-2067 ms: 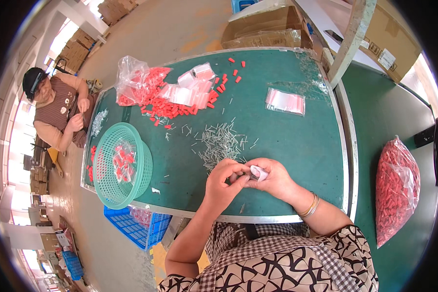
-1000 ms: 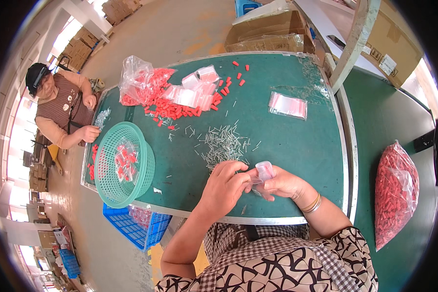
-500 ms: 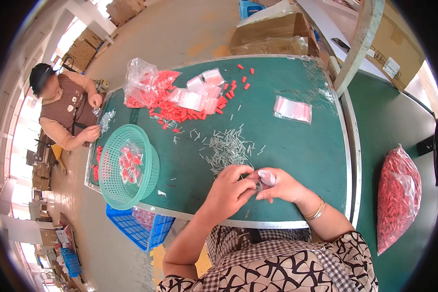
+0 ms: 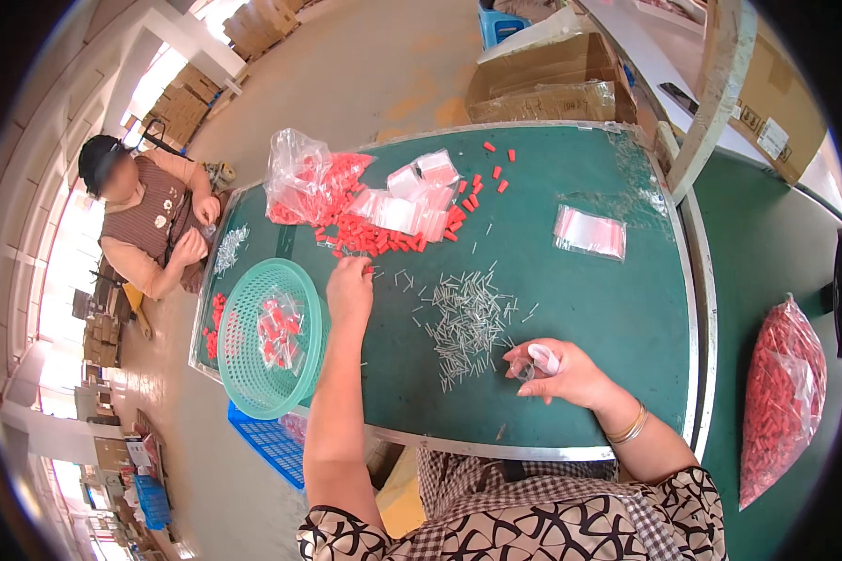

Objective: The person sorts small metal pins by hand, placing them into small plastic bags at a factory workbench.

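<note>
My left hand [image 4: 350, 286] is stretched out over the green table [image 4: 589, 309], fingertips down at the near edge of a heap of small red plastic caps [image 4: 376, 236]. Whether it grips one I cannot tell. My right hand [image 4: 554, 372] stays near my body and pinches a small clear plastic bag [image 4: 541, 357]. Between the hands lies a scatter of thin metal pins [image 4: 468, 318]. Small filled clear bags [image 4: 404, 198] rest on top of the red heap.
A green mesh basket [image 4: 253, 374] holding filled bags sits at the table's left edge. An open clear bag of red caps [image 4: 304, 178] lies behind the heap, empty bags [image 4: 589, 232] at right. A big bag of red caps [image 4: 781, 402] lies on the right-hand table. Another person [image 4: 150, 220] sits at far left.
My left hand has left the bag and reached forward-left to the red caps. My right hand keeps the small bag, now held alone.
</note>
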A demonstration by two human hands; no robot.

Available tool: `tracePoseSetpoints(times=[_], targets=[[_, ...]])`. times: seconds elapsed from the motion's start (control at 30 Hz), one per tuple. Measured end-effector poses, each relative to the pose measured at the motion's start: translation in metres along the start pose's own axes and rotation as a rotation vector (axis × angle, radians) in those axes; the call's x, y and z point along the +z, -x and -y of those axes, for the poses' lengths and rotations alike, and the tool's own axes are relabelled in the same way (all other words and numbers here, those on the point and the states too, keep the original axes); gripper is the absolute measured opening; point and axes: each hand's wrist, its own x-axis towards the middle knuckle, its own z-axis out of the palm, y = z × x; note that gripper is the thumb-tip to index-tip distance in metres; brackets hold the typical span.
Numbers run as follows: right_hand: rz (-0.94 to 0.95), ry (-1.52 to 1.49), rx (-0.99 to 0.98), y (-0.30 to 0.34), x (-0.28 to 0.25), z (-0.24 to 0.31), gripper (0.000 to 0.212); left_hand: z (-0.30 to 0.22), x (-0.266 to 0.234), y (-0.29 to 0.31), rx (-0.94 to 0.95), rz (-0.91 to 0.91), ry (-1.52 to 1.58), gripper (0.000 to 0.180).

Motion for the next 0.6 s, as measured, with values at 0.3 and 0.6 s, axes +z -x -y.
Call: tracePoseSetpoints(times=[0.3,0.6], targets=[[-0.006,-0.029,0.043,0.000,0.000,0.003,0.049,-0.013,0.003,-0.021,0.020,-0.046,-0.016,0.017],[-0.020,-0.041,0.025,0.000,-0.002,0.003,0.051,-0.022,0.017,-0.035,0.110,0.035,-0.135,0.016]])
